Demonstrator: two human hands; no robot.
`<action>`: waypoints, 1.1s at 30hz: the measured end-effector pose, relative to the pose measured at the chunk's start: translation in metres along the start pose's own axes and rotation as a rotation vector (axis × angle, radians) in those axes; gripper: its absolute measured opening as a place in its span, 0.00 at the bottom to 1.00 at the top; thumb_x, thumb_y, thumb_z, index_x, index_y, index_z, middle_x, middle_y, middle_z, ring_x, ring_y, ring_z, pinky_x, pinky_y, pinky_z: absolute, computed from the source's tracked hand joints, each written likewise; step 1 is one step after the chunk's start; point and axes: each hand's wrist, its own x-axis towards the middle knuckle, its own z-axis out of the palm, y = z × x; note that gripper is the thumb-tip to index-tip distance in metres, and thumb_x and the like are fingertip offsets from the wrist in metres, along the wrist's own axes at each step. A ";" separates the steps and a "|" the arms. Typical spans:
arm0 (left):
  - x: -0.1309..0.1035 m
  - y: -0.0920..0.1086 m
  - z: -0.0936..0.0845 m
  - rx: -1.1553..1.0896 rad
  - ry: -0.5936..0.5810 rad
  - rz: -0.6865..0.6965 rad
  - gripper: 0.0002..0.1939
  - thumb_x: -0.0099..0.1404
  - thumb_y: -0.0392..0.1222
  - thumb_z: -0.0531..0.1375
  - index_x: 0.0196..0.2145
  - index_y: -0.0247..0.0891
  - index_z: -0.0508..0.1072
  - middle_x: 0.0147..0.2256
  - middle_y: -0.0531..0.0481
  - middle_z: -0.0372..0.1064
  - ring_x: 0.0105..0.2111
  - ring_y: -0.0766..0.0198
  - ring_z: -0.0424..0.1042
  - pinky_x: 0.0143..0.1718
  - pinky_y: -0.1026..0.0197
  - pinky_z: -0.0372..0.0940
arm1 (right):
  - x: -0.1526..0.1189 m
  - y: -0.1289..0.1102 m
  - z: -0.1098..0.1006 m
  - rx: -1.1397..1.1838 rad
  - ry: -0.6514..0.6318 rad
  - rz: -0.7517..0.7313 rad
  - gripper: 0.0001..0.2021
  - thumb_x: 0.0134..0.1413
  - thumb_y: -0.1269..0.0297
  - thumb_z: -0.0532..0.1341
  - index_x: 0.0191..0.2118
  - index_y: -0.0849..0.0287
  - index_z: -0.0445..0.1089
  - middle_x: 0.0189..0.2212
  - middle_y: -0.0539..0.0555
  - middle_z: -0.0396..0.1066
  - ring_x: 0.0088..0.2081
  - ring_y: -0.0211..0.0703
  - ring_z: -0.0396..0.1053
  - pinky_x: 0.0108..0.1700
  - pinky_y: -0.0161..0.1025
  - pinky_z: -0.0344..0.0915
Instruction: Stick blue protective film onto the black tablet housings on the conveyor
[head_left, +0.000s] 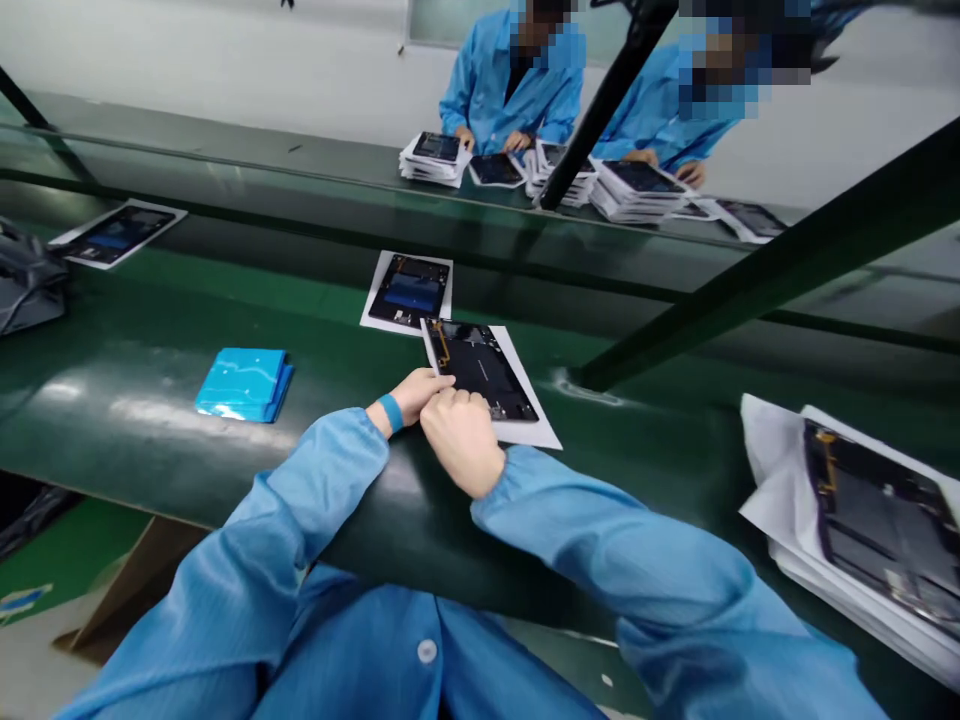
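Note:
In front of me a black tablet housing, opened to its inner parts and with an orange ribbon at its left, lies on a white sheet. My left hand, with a blue band on the wrist, is closed at the housing's near left edge, its thumb over the rim. Right beside it, my right hand is curled in a pinch over the near edge. Whatever its fingertips hold is hidden under the knuckles. Just behind lies a second housing with a blue piece in it, on its own sheet.
A stack of blue film sheets lies to the left on the green bench. At the right stands a pile of tablet housings between papers. A dark post slants across. Co-workers handle similar stacks beyond the glass.

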 end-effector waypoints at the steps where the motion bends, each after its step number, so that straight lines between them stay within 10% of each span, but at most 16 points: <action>1: -0.011 -0.005 -0.003 0.027 -0.007 -0.008 0.17 0.64 0.44 0.69 0.26 0.33 0.67 0.20 0.57 0.63 0.19 0.74 0.62 0.23 0.70 0.58 | -0.014 -0.005 -0.003 0.019 -0.001 -0.045 0.16 0.63 0.80 0.50 0.41 0.74 0.77 0.33 0.68 0.76 0.35 0.51 0.75 0.35 0.42 0.61; 6: -0.077 -0.025 -0.025 0.246 -0.010 -0.063 0.13 0.62 0.45 0.69 0.34 0.33 0.73 0.27 0.51 0.73 0.25 0.67 0.73 0.30 0.64 0.68 | -0.062 0.023 0.011 0.303 0.268 -0.233 0.15 0.68 0.58 0.57 0.43 0.61 0.79 0.31 0.56 0.78 0.30 0.42 0.74 0.32 0.38 0.58; 10: -0.110 -0.017 -0.052 0.541 0.119 -0.050 0.11 0.60 0.46 0.70 0.33 0.35 0.76 0.26 0.49 0.74 0.28 0.60 0.76 0.34 0.59 0.70 | -0.064 0.079 0.068 0.491 0.407 0.108 0.17 0.65 0.55 0.56 0.40 0.58 0.80 0.29 0.55 0.79 0.29 0.43 0.75 0.31 0.38 0.61; 16: -0.120 0.044 -0.149 1.004 0.699 0.159 0.13 0.59 0.43 0.69 0.30 0.39 0.68 0.30 0.47 0.69 0.47 0.50 0.71 0.50 0.56 0.63 | -0.063 0.126 0.137 0.793 0.362 0.440 0.18 0.58 0.52 0.58 0.39 0.59 0.80 0.28 0.60 0.79 0.29 0.52 0.75 0.36 0.47 0.70; 21: -0.121 0.076 -0.212 1.147 0.743 0.052 0.16 0.55 0.41 0.71 0.22 0.39 0.66 0.21 0.52 0.63 0.31 0.58 0.69 0.39 0.59 0.62 | -0.064 0.127 0.142 0.933 0.297 0.409 0.17 0.56 0.51 0.60 0.39 0.58 0.81 0.32 0.59 0.80 0.31 0.49 0.75 0.39 0.46 0.71; 28: -0.138 0.080 -0.231 1.092 0.560 0.048 0.15 0.61 0.50 0.66 0.27 0.37 0.70 0.21 0.55 0.63 0.24 0.67 0.65 0.30 0.64 0.62 | -0.061 0.132 0.146 0.957 0.274 0.384 0.18 0.59 0.51 0.61 0.40 0.60 0.81 0.32 0.59 0.80 0.32 0.48 0.75 0.40 0.45 0.70; 33: -0.156 0.079 -0.187 1.149 0.659 0.306 0.12 0.66 0.49 0.61 0.31 0.38 0.68 0.23 0.55 0.61 0.25 0.67 0.61 0.30 0.64 0.56 | -0.066 0.100 0.104 0.939 0.394 0.380 0.16 0.61 0.54 0.60 0.38 0.59 0.80 0.33 0.60 0.79 0.34 0.47 0.74 0.43 0.46 0.70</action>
